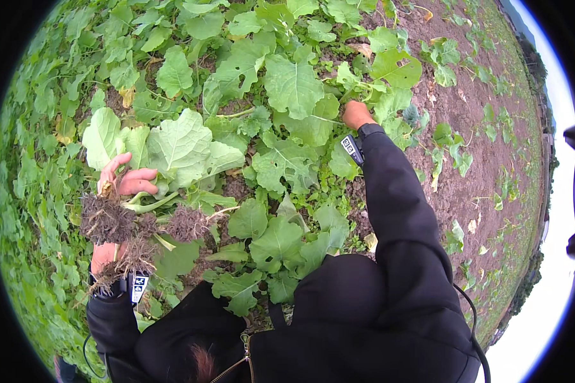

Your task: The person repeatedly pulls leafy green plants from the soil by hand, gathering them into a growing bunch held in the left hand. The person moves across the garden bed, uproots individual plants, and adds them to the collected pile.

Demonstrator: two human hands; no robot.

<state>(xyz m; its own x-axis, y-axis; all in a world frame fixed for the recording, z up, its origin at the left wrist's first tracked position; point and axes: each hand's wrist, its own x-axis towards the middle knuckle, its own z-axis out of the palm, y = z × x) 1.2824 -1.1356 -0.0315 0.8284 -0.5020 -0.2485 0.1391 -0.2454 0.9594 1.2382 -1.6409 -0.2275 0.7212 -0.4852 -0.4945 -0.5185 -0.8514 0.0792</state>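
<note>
My left hand (134,182) is curled around several uprooted leafy green plants (177,148), which look like brassicas. Their roots (108,220) hang over the palm and wrist, clumped with dark soil. The broad pale undersides of the leaves point away from me. Farther out on the right, my right hand (357,115) is closed in a fist low among the stems of a rooted plant (350,91). Its fingertips are hidden, and large leaves with insect holes surround it.
Between my knees grows another leafy plant (275,244). Dense greens cover the left side. On the right lies brown bare soil (460,191) with scattered small plants and withered leaves. Both wrists carry strapped devices (352,150) with printed codes. A black cable (474,316) runs beside my right sleeve.
</note>
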